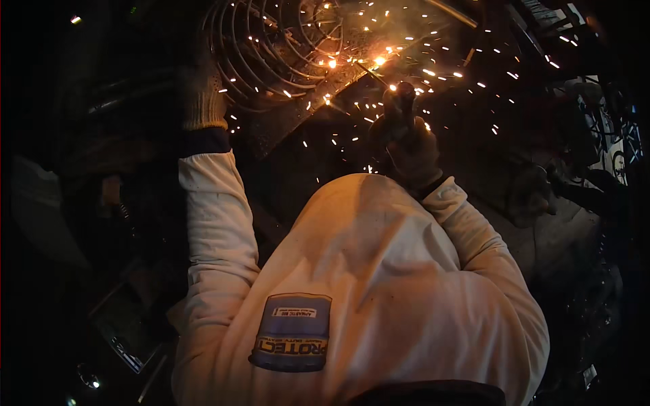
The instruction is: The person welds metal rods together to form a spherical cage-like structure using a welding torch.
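My right hand [414, 152], in a dark work glove, is closed around a welding electrode holder [405, 96]. From the holder a thin electrode [370, 73] points up and left to a bright, sparking spot on the metal. Beneath the sparks lies a flat metal bar [288, 115], slanting beside a set of curved metal rods [233, 68] bent into rings. My left hand [205, 95], in a knitted glove, is at the left side of these rings. Shadow hides its fingers, so whether it grips the rods cannot be told.
Sparks fly widely around the weld spot. A metal rod [452, 12] juts in at the top. A dark, coarse-looking object [531, 193] lies right of my right arm. A small block [111, 190] and a dark framed panel [122, 328] lie at left. Much is in darkness.
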Action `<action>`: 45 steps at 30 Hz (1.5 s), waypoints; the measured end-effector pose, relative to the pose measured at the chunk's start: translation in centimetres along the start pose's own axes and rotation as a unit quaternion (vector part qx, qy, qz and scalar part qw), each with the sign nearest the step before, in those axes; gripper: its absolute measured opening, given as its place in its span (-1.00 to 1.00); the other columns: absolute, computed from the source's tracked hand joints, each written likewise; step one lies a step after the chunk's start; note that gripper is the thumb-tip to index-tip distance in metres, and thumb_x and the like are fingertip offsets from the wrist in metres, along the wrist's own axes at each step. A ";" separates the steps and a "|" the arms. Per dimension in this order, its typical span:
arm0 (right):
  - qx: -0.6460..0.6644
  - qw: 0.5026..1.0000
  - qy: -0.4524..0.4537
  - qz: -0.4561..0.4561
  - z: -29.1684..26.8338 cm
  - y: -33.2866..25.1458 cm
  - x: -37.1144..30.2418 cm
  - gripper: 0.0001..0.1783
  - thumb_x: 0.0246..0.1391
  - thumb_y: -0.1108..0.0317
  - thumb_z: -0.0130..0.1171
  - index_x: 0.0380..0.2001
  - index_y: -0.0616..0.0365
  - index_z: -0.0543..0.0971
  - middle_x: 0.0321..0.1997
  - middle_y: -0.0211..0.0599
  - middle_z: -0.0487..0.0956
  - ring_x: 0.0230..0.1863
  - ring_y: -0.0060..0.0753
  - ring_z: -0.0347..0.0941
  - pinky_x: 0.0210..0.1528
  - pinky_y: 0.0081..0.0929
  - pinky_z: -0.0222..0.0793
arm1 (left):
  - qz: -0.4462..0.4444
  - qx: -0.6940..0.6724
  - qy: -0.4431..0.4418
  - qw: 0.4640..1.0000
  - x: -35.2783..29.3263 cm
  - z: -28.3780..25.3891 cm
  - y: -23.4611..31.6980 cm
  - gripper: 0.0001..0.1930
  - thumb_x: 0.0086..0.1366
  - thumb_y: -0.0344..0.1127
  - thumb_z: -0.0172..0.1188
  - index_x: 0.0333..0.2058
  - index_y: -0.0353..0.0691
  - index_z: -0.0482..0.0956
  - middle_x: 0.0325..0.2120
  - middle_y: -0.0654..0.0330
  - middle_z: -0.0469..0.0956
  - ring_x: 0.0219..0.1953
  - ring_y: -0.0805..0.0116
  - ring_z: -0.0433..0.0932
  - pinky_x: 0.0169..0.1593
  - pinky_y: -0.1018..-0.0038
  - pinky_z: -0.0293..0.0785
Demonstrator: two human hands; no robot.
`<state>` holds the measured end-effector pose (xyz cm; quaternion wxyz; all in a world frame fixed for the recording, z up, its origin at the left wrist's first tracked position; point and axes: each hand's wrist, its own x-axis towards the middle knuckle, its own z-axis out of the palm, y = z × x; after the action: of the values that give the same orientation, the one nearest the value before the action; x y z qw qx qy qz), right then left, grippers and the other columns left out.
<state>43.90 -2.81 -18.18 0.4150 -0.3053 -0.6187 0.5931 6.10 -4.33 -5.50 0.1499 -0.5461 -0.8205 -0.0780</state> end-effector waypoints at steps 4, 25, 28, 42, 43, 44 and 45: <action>-0.117 0.993 -0.003 0.031 0.2 1.8 -0.5 -0.65 0.02 0.31 0.37 -0.14 0.20 0.56 -0.32 -0.25 0.66 -0.28 -0.38 0.62 -0.23 -0.42 0.51 | -0.256 -0.393 -0.030 0.883 1.2 -0.3 -0.2 -0.46 0.43 0.06 0.05 0.02 -0.41 0.49 -0.13 0.06 0.59 -0.18 0.22 0.60 -0.14 0.39 0.51; -0.214 0.975 -0.015 0.054 -1.0 3.1 3.0 -0.59 -0.16 0.26 0.36 -0.20 0.19 0.55 -0.36 -0.09 0.63 -0.33 -0.15 0.64 -0.27 -0.31 0.51 | -0.328 -0.500 0.028 0.801 3.3 1.3 2.6 -0.32 0.27 0.13 0.26 0.08 -0.40 0.46 -0.02 0.00 0.56 -0.06 0.19 0.58 -0.03 0.35 0.54; -0.214 0.975 -0.019 0.057 -1.0 3.1 3.0 -0.55 -0.12 0.23 0.32 -0.15 0.22 0.55 -0.33 0.00 0.64 -0.28 0.00 0.63 -0.23 -0.22 0.53 | -0.345 -0.523 0.023 0.779 3.2 0.4 4.2 -0.34 0.29 0.12 0.24 0.10 -0.39 0.46 0.00 0.00 0.56 -0.05 0.19 0.58 -0.02 0.36 0.54; -0.126 0.990 -0.021 0.051 -0.7 4.9 2.3 -0.59 0.01 0.28 0.33 -0.06 0.16 0.55 -0.19 -0.20 0.66 -0.23 -0.23 0.64 -0.18 -0.33 0.56 | 0.082 0.014 0.080 0.993 2.3 2.8 -0.9 -0.55 0.38 -0.13 0.09 0.14 -0.24 0.41 -0.18 -0.03 0.59 -0.23 0.07 0.59 -0.12 0.25 0.52; -0.061 0.996 -0.029 0.049 -0.6 5.2 2.1 -0.61 0.04 0.31 0.31 -0.04 0.17 0.54 -0.18 -0.22 0.64 -0.22 -0.26 0.62 -0.17 -0.34 0.55 | 0.080 0.018 0.076 0.994 1.8 1.9 -0.3 -0.56 0.38 -0.16 0.08 0.16 -0.22 0.40 -0.17 -0.05 0.59 -0.24 0.04 0.59 -0.12 0.23 0.52; 0.000 0.998 -0.034 0.047 -0.6 5.6 1.9 -0.62 0.07 0.34 0.28 -0.03 0.18 0.53 -0.17 -0.25 0.63 -0.20 -0.28 0.60 -0.16 -0.34 0.54 | 0.078 0.016 0.073 0.994 1.6 1.5 0.1 -0.56 0.39 -0.19 0.06 0.18 -0.21 0.38 -0.17 -0.07 0.59 -0.25 0.01 0.60 -0.11 0.21 0.52; 0.062 0.996 -0.040 0.045 -0.7 6.0 1.6 -0.64 0.10 0.37 0.25 -0.02 0.19 0.52 -0.15 -0.27 0.61 -0.19 -0.31 0.58 -0.15 -0.35 0.53 | 0.076 0.013 0.070 0.995 1.5 1.0 0.5 -0.57 0.40 -0.22 0.05 0.20 -0.20 0.37 -0.17 -0.09 0.59 -0.25 -0.02 0.60 -0.11 0.19 0.52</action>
<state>43.04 -0.42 -23.85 0.3807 -0.2829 -0.5826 0.6600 5.83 -2.53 -6.00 0.2193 -0.5979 -0.7653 -0.0937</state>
